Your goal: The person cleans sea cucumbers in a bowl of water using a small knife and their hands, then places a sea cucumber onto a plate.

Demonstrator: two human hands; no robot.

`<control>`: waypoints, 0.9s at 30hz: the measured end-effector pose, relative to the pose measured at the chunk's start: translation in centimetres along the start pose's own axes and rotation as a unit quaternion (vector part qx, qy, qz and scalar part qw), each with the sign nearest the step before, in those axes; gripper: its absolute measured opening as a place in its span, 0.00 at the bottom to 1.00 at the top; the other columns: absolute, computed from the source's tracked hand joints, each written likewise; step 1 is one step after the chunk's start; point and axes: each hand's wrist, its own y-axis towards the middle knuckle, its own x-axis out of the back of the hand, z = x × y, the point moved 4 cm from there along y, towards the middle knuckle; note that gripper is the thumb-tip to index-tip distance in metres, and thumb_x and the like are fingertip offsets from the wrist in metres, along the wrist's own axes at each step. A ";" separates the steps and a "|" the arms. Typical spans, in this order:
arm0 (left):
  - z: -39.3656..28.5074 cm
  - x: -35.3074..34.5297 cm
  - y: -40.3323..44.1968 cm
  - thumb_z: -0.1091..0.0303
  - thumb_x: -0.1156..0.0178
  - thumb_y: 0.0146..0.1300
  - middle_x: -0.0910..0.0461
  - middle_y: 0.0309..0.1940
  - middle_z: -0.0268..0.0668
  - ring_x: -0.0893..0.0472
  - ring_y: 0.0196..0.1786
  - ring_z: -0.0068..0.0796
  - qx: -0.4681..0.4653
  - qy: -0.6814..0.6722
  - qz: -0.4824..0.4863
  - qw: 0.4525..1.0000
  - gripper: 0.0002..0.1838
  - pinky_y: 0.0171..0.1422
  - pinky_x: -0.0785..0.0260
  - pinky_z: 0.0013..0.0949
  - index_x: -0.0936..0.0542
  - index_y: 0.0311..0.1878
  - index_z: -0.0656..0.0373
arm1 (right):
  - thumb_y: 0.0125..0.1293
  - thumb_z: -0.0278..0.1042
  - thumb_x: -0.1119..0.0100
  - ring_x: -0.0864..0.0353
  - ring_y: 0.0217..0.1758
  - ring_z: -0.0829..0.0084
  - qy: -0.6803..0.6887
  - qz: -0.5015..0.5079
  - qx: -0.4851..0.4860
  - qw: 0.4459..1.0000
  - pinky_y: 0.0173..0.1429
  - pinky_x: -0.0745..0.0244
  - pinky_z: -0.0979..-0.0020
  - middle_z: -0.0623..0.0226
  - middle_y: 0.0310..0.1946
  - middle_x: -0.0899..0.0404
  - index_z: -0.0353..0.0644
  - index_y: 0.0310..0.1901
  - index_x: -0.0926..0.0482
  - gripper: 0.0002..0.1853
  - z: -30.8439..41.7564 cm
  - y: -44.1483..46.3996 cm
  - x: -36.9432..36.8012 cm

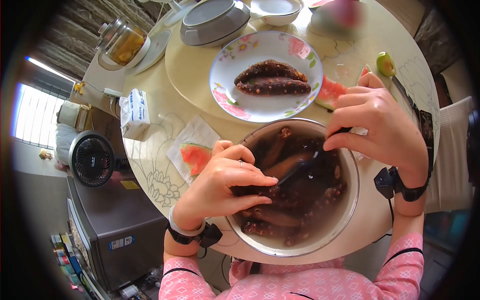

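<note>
A wide pot (353,210) of dark water stands in front of me, with several dark brown, knobbly pieces like sea cucumbers (272,216) in it. My right hand (372,117) is over the pot's far right rim, closed on a slim black-handled tool (342,130). A dark, blade-like part (291,171) slants over the water towards my left fingertips; its join with the handle is unclear. Above the pot's left side, my left hand (225,177) has thumb and fingers pinched; what lies between them is hidden. Two bumpy brown sea cucumbers (272,78) lie on a flowered plate (230,55) beyond.
Watermelon pieces (196,157) lie on a tissue at left and beside the plate. A knife (404,93), a green fruit piece (385,64) and a phone (426,127) are at right. Grey bowls (214,22) stand behind; a tissue pack (134,114) sits left.
</note>
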 end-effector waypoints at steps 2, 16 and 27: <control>0.2 0.0 -0.1 0.61 0.18 0.50 0.12 0.33 0.24 0.23 0.44 0.29 -0.001 0.001 -0.005 1.000 0.16 0.59 0.43 0.40 0.09 0.43 0.49 | 0.56 0.40 0.22 0.22 0.35 0.69 0.091 -0.046 -0.011 0.995 0.54 0.38 0.65 0.74 0.24 0.23 0.48 0.29 0.15 0.10 0.9 0.6 -0.9; 0.4 -0.3 -0.2 0.66 0.16 0.42 0.12 0.31 0.23 0.26 0.40 0.28 -0.004 0.021 -0.010 1.000 0.20 0.59 0.43 0.37 0.08 0.42 0.51 | 0.65 0.47 0.29 0.18 0.40 0.66 0.107 0.050 0.024 0.993 0.57 0.36 0.60 0.73 0.27 0.20 0.51 0.33 0.14 0.10 1.1 1.0 -2.9; 0.1 -0.1 0.0 0.67 0.18 0.46 0.11 0.32 0.24 0.22 0.43 0.28 0.003 0.015 -0.011 1.000 0.16 0.59 0.42 0.39 0.08 0.42 0.50 | 0.65 0.43 0.30 0.19 0.39 0.69 0.114 0.005 0.019 0.993 0.56 0.37 0.64 0.73 0.26 0.22 0.50 0.31 0.14 0.09 1.8 1.0 -2.9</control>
